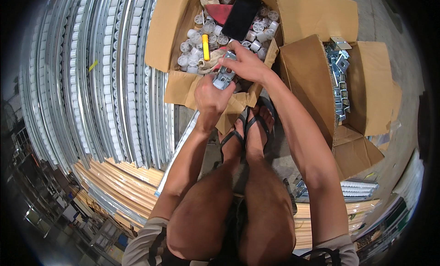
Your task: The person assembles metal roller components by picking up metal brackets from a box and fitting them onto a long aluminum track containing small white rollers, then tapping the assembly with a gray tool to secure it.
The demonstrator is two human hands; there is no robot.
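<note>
A shiny metal bracket (224, 74) is gripped between my two hands over the near edge of an open cardboard box (158, 35). My left hand (211, 97) closes round its lower end, and my right hand (248, 63) pinches its upper end. In the box lie many white plastic rollers (189, 60). A yellow-handled tool (206, 47), a dark phone (243, 15), a red piece of cloth (218, 12) and a pale work glove (211, 62) rest on top of them. The fingers' undersides are hidden.
Long metal roller tracks (110, 78) are stacked on the left, above tan lengths (121, 179). A second open box (307, 85) with metal brackets (341, 78) stands on the right. My sandalled feet (259, 128) are below the boxes. A pale strip (178, 151) passes beside my left forearm.
</note>
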